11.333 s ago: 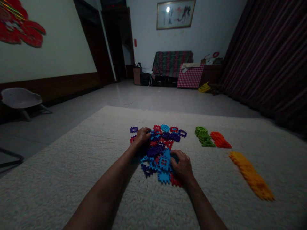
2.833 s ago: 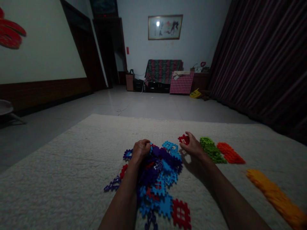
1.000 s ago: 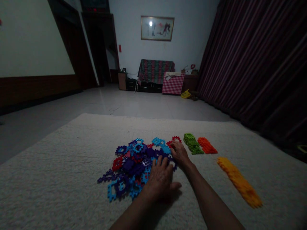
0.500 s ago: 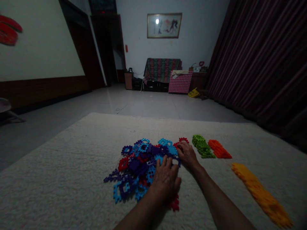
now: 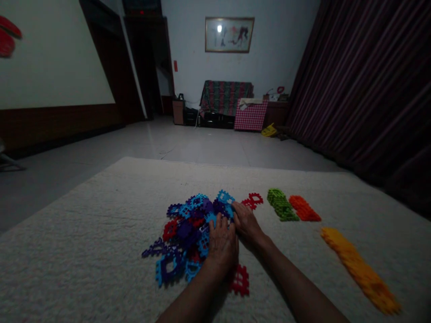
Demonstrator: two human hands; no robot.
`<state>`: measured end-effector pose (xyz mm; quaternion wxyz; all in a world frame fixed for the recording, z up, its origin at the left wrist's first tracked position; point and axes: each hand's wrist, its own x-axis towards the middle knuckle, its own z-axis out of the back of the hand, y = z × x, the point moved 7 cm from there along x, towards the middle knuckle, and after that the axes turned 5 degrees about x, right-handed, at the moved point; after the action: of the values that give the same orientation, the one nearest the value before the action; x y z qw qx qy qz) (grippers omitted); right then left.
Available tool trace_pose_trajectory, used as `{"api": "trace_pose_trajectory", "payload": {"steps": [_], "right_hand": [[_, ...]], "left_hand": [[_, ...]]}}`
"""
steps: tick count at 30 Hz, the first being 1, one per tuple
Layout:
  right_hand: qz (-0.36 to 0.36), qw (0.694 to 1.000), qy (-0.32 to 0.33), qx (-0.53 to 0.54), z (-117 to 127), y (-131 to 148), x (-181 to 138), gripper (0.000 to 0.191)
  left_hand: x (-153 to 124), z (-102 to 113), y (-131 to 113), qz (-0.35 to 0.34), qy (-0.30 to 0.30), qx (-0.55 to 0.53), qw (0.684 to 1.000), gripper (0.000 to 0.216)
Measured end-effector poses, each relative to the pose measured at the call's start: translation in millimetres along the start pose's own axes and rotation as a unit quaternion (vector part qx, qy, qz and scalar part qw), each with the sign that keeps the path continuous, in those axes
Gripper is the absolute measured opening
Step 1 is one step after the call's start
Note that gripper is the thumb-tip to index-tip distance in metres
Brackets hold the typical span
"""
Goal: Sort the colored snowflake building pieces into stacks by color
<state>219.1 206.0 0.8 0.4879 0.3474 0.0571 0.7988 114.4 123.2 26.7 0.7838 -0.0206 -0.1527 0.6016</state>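
A loose heap of toothed plastic building pieces (image 5: 185, 230) in purple, blue and red lies on the pale carpet. My left hand (image 5: 222, 238) rests palm down on its right side, fingers extended over the pieces. Against the heap's right edge, my right hand (image 5: 248, 222) lies with lightly bent fingers touching blue and purple pieces; neither hand visibly grasps one. Red pieces (image 5: 255, 198) sit just beyond the right hand. Nearer me, a red windowed piece (image 5: 240, 281) lies partly below my left wrist. Pieces under both palms are hidden.
To the right stand a green row of pieces (image 5: 282, 206), an orange row (image 5: 305, 208) and a longer yellow-orange row (image 5: 360, 269). The carpet (image 5: 94, 233) ends at a tiled floor (image 5: 215, 146). A dark curtain (image 5: 340, 89) hangs on the right.
My right hand has moved left, pressing blue and purple pieces closer into the heap and leaving the red ones behind. The left hand has shifted slightly, its fingers closer together.
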Motion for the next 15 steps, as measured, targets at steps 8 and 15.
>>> {"api": "trace_pose_trajectory", "payload": {"steps": [8,15], "right_hand": [[0.045,0.98,-0.004,0.193,-5,4,3,0.05],[-0.078,0.991,-0.105,-0.005,35,-47,7,0.038]], "left_hand": [[5,10,9,0.021,0.005,0.011,1.0,0.03],[4,17,-6,-0.016,-0.025,-0.013,0.999,0.026]]}}
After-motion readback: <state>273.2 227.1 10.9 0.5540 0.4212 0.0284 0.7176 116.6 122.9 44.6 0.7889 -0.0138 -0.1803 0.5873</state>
